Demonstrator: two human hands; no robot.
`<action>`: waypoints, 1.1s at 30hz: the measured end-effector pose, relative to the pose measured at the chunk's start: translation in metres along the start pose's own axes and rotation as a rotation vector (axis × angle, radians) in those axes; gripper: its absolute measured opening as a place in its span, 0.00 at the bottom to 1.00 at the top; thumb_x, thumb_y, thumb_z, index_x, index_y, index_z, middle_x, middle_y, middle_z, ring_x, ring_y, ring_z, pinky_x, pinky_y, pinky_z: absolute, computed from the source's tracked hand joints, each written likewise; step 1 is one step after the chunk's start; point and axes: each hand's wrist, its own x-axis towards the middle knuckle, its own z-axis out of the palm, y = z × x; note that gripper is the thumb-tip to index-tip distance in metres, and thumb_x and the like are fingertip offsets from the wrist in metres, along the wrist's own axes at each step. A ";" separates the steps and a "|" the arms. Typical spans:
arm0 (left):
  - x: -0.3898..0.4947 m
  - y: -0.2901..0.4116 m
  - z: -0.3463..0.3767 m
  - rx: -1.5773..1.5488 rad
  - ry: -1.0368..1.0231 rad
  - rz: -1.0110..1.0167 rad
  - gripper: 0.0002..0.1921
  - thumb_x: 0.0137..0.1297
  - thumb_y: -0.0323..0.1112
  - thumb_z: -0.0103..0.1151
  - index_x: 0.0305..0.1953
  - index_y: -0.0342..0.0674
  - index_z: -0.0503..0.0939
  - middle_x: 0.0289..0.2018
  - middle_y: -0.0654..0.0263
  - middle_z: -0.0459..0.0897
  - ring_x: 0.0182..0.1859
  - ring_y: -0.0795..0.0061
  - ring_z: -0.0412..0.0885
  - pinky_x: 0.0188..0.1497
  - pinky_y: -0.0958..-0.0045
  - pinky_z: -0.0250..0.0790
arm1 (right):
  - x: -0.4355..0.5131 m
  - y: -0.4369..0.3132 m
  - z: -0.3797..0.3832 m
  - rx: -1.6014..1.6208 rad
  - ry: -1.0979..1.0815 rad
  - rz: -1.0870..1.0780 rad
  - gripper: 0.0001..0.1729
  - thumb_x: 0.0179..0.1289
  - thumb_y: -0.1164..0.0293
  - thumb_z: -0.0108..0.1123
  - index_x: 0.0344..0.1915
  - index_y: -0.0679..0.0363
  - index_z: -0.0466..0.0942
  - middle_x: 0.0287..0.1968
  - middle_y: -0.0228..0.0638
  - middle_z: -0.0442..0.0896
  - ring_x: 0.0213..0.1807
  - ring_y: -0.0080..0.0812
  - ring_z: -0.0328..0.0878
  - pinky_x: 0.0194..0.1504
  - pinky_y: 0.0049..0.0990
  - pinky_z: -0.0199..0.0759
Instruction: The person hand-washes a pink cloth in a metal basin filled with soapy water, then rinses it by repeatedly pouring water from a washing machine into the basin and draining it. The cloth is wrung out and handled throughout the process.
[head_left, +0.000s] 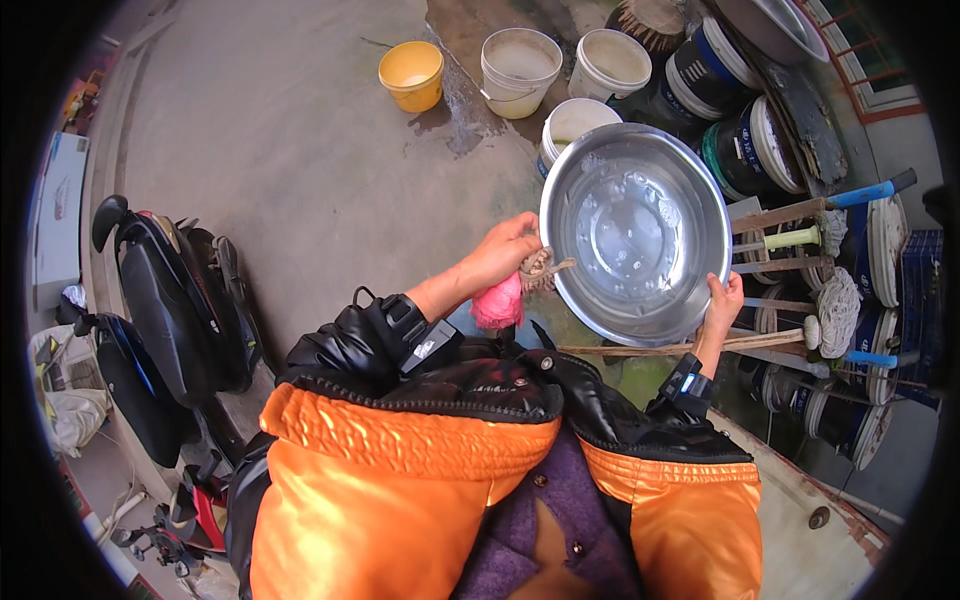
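Observation:
A large metal basin (630, 232), with clear liquid and bubbles on its inside, is held before me. My left hand (513, 244) grips its left rim, and my right hand (723, 294) holds the rim at the lower right. Below my left hand are a knotted beige fibrous bundle (536, 271) and a pink cloth-like thing (498, 301); whether that hand holds either cannot be told. A white bucket (574, 120) stands just behind the basin's upper left rim, partly hidden by it.
A yellow bucket (412, 77) and white buckets (521, 75) stand on the wet concrete ahead. Several dark paint pails (750, 146) line the right side, with mops (836, 311) and long handles across them. Scooters (169, 300) are parked at left.

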 end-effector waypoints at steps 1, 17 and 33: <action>0.001 -0.001 0.002 0.000 0.002 0.033 0.07 0.58 0.29 0.43 0.38 0.37 0.69 0.32 0.65 0.74 0.36 0.80 0.71 0.39 0.79 0.65 | 0.000 0.001 -0.002 0.002 -0.007 0.000 0.09 0.49 0.82 0.57 0.30 0.62 0.67 0.28 0.27 0.73 0.29 0.16 0.67 0.35 0.15 0.61; 0.027 -0.018 -0.026 -0.248 0.096 -0.089 0.10 0.59 0.28 0.44 0.41 0.34 0.71 0.33 0.66 0.75 0.36 0.81 0.71 0.40 0.79 0.65 | 0.038 -0.005 0.047 0.005 -0.121 0.021 0.10 0.49 0.83 0.56 0.31 0.63 0.67 0.28 0.29 0.74 0.28 0.17 0.68 0.34 0.15 0.61; 0.056 -0.006 -0.026 -0.401 0.099 -0.207 0.06 0.61 0.30 0.43 0.36 0.35 0.69 0.27 0.64 0.75 0.28 0.77 0.74 0.28 0.75 0.68 | 0.067 -0.012 0.054 -0.241 -0.119 0.128 0.08 0.47 0.82 0.57 0.30 0.63 0.69 0.27 0.30 0.74 0.26 0.19 0.69 0.32 0.17 0.63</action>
